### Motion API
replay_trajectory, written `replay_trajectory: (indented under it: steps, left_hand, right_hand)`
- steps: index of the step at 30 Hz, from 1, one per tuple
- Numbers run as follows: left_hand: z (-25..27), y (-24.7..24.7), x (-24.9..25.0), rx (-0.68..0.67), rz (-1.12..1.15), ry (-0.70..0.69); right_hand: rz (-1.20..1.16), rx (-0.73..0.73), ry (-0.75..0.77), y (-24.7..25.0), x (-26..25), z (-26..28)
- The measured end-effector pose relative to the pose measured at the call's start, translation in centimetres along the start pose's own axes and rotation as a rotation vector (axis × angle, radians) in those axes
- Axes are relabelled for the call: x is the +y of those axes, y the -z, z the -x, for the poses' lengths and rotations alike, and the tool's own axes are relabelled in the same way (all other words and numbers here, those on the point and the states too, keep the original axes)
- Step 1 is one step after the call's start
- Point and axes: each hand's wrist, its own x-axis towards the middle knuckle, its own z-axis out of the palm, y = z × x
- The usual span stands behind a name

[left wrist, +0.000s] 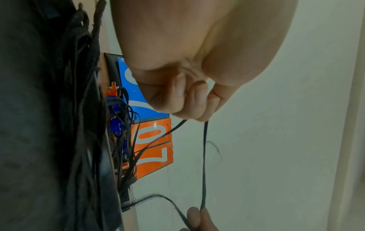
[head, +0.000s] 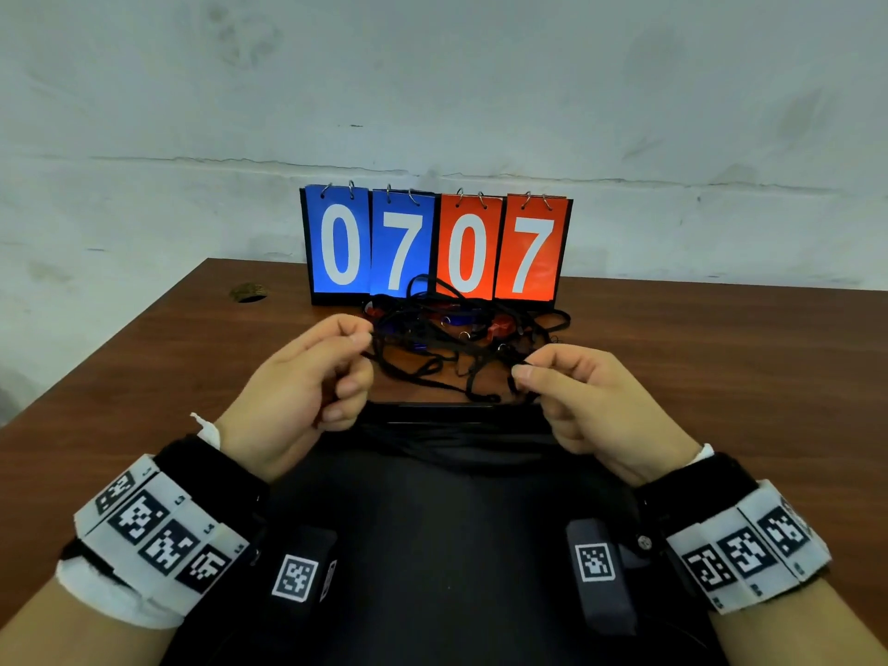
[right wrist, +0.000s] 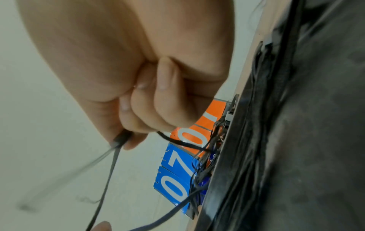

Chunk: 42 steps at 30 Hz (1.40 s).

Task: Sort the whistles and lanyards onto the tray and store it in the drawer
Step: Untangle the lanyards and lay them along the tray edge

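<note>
A tangle of black lanyards (head: 461, 348) with a blue whistle (head: 456, 321) and a red whistle (head: 502, 326) lies on the table in front of a scoreboard. My left hand (head: 363, 341) pinches one black lanyard (left wrist: 204, 164) at the pile's left edge. My right hand (head: 521, 370) pinches the same cord (right wrist: 110, 171) at the pile's right edge, so it runs between both hands above the pile. Right in front of me lies the black tray (head: 432, 545), with several lanyards (head: 456, 435) laid straight across its far end.
A flip scoreboard (head: 435, 247) reading 07 07 stands behind the pile, against the wall. The brown wooden table (head: 721, 377) has a round cable hole (head: 248, 293) at the back left. No drawer is in view.
</note>
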Motion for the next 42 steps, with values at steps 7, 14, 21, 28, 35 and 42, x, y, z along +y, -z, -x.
replay_trajectory:
  steps: [7,14,21,28,35,42]
  left_hand:
    - [-0.3,0.4,0.0,0.134,-0.045,-0.036]
    - [0.5,-0.1,0.0,-0.151,-0.219,-0.072]
    - [1.2,-1.0,-0.6,-0.358,-0.522,-0.195]
    - [1.2,-1.0,-0.7,-0.490,-0.772,-0.148]
    - [1.1,-1.0,-0.5,-0.438,-0.736,-0.180]
    - [1.0,-1.4,-0.9,-0.415,-0.576,-0.209]
  right_hand:
    - [-0.595,-0.230,0.031,0.9,-0.6,0.4]
    - [-0.532,-0.289,0.092,0.2,-1.1,0.9]
    - [-0.265,-0.555,-0.013,-1.3,-0.7,1.3]
    - [-0.073,-0.583,0.107,-2.6,-0.4,1.6]
    - [-0.230,-0.477,0.163,-1.9,-0.4,1.4]
    - [-0.328,-0.393,0.087,-1.9,-1.1,1.3]
